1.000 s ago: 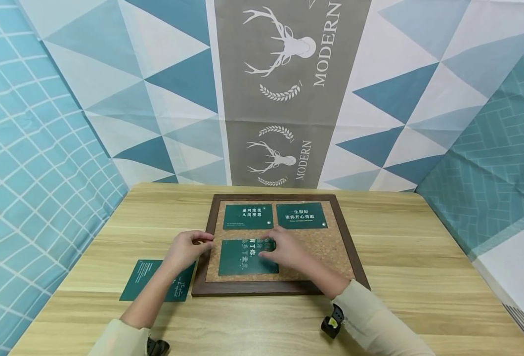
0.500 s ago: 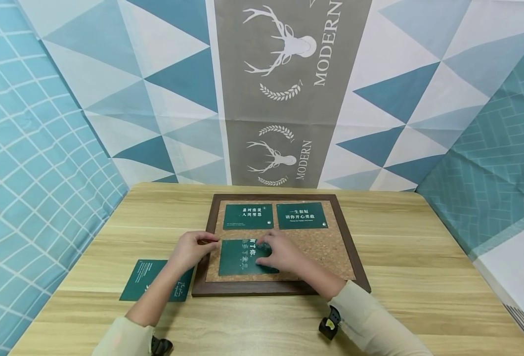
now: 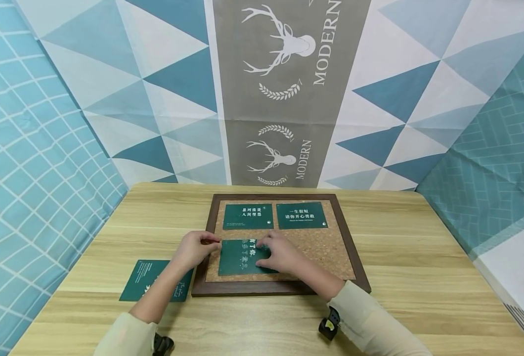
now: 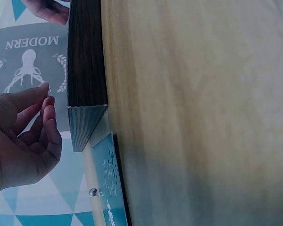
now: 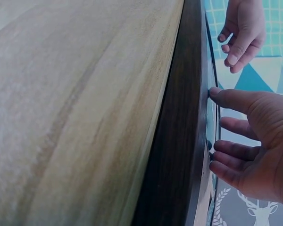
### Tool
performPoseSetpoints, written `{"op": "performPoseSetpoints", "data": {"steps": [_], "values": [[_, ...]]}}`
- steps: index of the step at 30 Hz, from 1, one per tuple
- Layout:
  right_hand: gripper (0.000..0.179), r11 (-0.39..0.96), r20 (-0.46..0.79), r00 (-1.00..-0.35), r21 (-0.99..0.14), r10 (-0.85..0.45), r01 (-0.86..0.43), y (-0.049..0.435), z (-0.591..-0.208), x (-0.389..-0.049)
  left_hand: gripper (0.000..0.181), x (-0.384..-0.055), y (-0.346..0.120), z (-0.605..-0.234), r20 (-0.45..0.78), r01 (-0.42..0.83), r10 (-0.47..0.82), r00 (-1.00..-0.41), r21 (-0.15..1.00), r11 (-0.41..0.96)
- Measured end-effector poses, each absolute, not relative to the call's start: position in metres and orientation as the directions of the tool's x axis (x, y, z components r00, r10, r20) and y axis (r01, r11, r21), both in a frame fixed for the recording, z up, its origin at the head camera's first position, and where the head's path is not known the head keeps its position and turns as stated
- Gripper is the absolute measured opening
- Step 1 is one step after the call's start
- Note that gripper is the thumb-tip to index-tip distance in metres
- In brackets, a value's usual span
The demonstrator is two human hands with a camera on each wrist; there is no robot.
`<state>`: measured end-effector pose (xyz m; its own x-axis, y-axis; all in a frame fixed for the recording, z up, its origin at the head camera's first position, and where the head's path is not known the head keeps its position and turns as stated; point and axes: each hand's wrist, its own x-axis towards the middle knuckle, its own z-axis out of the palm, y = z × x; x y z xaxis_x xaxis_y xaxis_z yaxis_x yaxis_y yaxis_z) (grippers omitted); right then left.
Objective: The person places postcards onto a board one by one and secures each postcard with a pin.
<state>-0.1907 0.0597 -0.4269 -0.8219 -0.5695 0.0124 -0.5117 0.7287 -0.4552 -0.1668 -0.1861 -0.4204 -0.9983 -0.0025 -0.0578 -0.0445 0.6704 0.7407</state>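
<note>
A dark-framed cork board (image 3: 324, 254) lies on the wooden table. Low on its left half lies a green card (image 3: 235, 262) with white characters. My right hand (image 3: 282, 254) rests on this card's right part with thumb and fingers spread, hiding some of the print. At the card's upper left corner is my left hand (image 3: 194, 251), thumb and forefinger together. In the left wrist view, that left hand (image 4: 26, 136) pinches a tiny shiny pin, mostly covered by the fingertips. Above, a green card (image 3: 247, 217) and another green card (image 3: 302, 215) lie side by side on the board.
One more green card (image 3: 144, 277) lies on the table left of the board, partly under my left forearm. A small silver round-headed pin (image 4: 93, 192) shows beside it in the left wrist view. A patterned cloth wall (image 3: 191, 99) stands behind the table.
My left hand has moved slightly right, from the board's left frame to the card's upper left corner. My right thumb and fingers have shifted a little on the card, which stays put.
</note>
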Motion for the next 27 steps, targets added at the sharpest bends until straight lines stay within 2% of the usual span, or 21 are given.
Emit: {"op": "performPoseSetpoints", "data": {"steps": [27], "values": [[0.039,0.748,-0.013,-0.816,-0.406,-0.579,-0.524,0.059,-0.428,-0.193,0.009,-0.183,-0.173,-0.423,-0.078,-0.043,0.007,-0.997,0.622,0.782]]}}
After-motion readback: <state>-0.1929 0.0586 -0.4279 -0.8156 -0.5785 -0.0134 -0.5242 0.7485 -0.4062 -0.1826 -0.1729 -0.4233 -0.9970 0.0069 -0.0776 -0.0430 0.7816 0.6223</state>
